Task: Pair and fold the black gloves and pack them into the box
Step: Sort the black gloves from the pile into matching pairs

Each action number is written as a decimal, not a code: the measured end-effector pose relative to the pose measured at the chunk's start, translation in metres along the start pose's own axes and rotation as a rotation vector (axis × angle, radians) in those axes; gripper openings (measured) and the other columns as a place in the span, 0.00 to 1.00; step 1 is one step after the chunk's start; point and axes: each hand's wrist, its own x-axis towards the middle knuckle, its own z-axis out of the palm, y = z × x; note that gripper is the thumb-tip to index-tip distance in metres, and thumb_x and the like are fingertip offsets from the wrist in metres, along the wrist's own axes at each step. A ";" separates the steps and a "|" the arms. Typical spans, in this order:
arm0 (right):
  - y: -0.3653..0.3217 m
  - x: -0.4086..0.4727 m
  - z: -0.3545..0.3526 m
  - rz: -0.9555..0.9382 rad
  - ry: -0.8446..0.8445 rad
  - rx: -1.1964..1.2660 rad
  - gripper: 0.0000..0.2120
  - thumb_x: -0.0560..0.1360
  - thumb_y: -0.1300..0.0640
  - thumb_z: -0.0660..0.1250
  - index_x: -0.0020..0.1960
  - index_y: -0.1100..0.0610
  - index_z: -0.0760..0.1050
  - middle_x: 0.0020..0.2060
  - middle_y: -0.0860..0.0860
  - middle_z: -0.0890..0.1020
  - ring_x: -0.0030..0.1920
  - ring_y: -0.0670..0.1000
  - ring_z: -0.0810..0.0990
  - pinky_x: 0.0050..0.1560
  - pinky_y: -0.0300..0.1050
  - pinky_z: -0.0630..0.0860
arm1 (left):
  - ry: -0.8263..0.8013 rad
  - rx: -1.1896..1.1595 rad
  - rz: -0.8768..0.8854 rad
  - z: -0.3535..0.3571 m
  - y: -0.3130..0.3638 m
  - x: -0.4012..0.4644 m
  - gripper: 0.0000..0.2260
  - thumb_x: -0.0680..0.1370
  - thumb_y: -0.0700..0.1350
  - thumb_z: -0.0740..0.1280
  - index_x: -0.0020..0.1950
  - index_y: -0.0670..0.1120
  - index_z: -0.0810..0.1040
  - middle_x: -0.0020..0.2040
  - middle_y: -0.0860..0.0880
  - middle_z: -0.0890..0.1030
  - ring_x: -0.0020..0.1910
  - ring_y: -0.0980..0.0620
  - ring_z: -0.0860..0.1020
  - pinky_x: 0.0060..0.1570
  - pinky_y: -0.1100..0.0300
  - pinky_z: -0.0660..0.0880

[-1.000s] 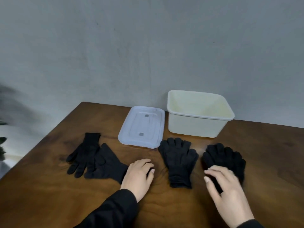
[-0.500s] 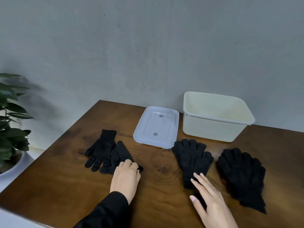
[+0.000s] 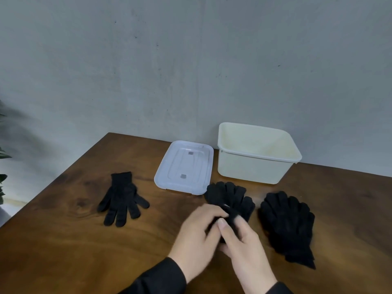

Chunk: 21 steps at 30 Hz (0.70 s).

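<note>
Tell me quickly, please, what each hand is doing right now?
Left hand: fingers curled on the middle black glove, gripping it.
Right hand: pinching the same glove near its cuff.

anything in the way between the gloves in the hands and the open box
Nothing visible. Both the left hand and right hand already grip the middle gloves. The box stands open just behind them, its lid lying to the left, off the path.
</note>
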 end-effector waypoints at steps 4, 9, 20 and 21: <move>-0.021 0.008 -0.016 0.057 0.145 -0.107 0.10 0.82 0.59 0.63 0.54 0.49 0.82 0.49 0.48 0.86 0.44 0.51 0.86 0.49 0.56 0.83 | -0.157 0.046 0.056 -0.003 -0.023 -0.010 0.17 0.81 0.50 0.60 0.69 0.58 0.74 0.66 0.65 0.73 0.69 0.63 0.68 0.68 0.66 0.62; -0.076 0.038 -0.051 -0.011 0.063 -0.371 0.09 0.82 0.58 0.62 0.52 0.53 0.81 0.47 0.48 0.86 0.43 0.50 0.87 0.49 0.53 0.83 | 0.303 0.301 -0.200 -0.057 -0.105 -0.005 0.09 0.80 0.47 0.64 0.57 0.54 0.80 0.55 0.57 0.81 0.58 0.56 0.77 0.62 0.53 0.72; -0.052 0.061 -0.054 -0.432 0.095 -0.769 0.15 0.81 0.60 0.62 0.61 0.44 0.79 0.59 0.37 0.79 0.56 0.32 0.75 0.62 0.32 0.70 | 0.367 0.723 -0.799 -0.153 -0.177 0.024 0.26 0.80 0.61 0.58 0.73 0.48 0.69 0.69 0.45 0.73 0.66 0.42 0.72 0.66 0.41 0.65; -0.028 0.058 -0.055 -0.402 0.031 -0.846 0.17 0.81 0.60 0.62 0.65 0.43 0.77 0.65 0.37 0.75 0.64 0.34 0.71 0.70 0.36 0.65 | 0.344 0.741 -0.827 -0.153 -0.179 0.026 0.27 0.80 0.62 0.58 0.73 0.47 0.69 0.69 0.44 0.73 0.66 0.42 0.71 0.66 0.41 0.65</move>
